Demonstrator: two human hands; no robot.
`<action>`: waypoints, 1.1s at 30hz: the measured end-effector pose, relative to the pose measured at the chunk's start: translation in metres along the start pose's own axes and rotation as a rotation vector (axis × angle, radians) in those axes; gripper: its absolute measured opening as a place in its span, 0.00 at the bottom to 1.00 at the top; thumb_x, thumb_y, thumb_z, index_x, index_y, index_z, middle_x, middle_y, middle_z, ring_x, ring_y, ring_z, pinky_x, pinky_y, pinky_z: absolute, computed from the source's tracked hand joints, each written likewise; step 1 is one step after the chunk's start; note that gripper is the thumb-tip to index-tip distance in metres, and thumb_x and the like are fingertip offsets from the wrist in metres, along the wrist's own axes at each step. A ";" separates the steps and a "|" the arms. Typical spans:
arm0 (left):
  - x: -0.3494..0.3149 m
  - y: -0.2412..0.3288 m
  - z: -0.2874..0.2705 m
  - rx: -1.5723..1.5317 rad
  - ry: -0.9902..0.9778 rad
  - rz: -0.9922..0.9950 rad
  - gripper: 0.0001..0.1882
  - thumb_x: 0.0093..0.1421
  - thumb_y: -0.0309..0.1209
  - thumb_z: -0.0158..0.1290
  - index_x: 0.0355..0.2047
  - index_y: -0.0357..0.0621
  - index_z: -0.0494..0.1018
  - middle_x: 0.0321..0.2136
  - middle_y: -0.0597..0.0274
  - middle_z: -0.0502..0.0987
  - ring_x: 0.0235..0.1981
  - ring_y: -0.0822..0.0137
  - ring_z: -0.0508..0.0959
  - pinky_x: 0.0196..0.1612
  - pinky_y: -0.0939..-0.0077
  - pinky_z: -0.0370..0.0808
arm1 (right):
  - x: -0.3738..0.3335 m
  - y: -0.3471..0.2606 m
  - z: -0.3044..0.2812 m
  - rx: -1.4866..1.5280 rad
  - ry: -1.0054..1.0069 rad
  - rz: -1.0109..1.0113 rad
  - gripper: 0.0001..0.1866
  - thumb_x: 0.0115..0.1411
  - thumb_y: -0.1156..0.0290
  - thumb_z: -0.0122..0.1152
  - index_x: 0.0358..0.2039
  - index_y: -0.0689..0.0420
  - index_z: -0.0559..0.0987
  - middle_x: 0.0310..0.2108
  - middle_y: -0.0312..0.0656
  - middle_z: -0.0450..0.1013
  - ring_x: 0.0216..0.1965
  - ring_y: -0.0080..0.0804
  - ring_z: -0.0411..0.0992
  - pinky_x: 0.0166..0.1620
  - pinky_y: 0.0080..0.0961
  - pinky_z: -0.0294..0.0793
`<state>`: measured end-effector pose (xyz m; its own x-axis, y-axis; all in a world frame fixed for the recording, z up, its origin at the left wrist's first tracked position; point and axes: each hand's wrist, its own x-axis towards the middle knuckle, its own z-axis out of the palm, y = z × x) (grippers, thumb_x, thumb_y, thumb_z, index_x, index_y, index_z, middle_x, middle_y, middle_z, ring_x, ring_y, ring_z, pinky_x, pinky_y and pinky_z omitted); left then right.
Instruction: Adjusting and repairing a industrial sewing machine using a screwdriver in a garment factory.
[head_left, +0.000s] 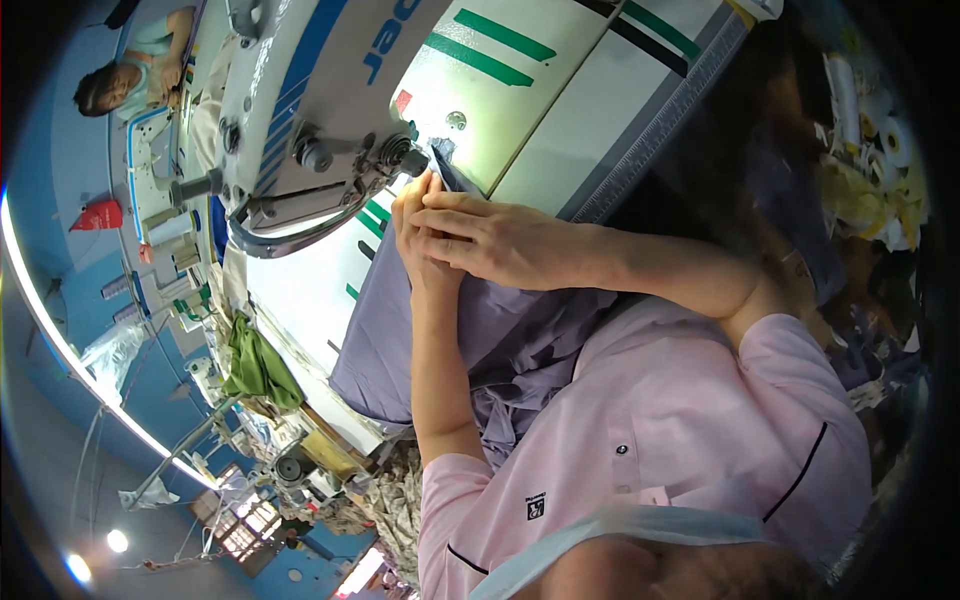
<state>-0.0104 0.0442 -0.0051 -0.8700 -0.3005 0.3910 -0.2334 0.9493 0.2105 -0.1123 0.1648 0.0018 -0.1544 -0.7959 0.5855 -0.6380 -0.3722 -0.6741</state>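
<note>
Purple-grey fabric spreads over the sewing machine bed and drops in folds onto my lap. A narrow end of it runs up to the needle area of the white and grey sewing machine. My left hand is closed on the fabric, its fingertips close below the presser foot area. Across it lies my right hand, fingers bent and together, gripping the fabric edge beside the left fingers. The exact pinch of both hands is partly hidden, and the needle itself is covered by the machine head.
A ruler strip edges the white table. Green cloth and other machines stand at left, where another person sits. Thread cones and yellowish scraps lie at far right. A lit tube lamp curves along the left.
</note>
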 end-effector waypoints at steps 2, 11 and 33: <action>0.001 0.000 -0.003 -0.011 -0.023 -0.011 0.20 0.52 0.30 0.52 0.45 0.36 0.71 0.45 0.55 0.72 0.46 0.54 0.71 0.48 0.64 0.69 | 0.000 0.000 -0.001 -0.082 0.011 -0.042 0.19 0.52 0.75 0.51 0.46 0.59 0.72 0.51 0.43 0.64 0.56 0.38 0.61 0.58 0.29 0.62; 0.005 0.004 -0.006 0.016 -0.020 0.013 0.16 0.51 0.24 0.51 0.42 0.31 0.72 0.43 0.49 0.72 0.44 0.51 0.71 0.49 0.64 0.68 | 0.015 0.036 -0.025 -0.410 -0.018 0.031 0.13 0.50 0.72 0.55 0.39 0.57 0.75 0.40 0.35 0.70 0.46 0.31 0.66 0.49 0.28 0.66; 0.005 -0.003 -0.010 -0.047 0.080 0.028 0.16 0.50 0.24 0.52 0.40 0.30 0.72 0.41 0.49 0.73 0.42 0.53 0.72 0.47 0.66 0.70 | 0.022 0.040 -0.020 -0.498 -0.077 -0.029 0.12 0.50 0.70 0.58 0.37 0.56 0.77 0.41 0.34 0.72 0.43 0.32 0.67 0.47 0.27 0.67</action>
<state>-0.0097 0.0392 0.0057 -0.8381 -0.2821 0.4669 -0.1870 0.9526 0.2398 -0.1560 0.1422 -0.0030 -0.0873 -0.8283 0.5534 -0.9265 -0.1367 -0.3507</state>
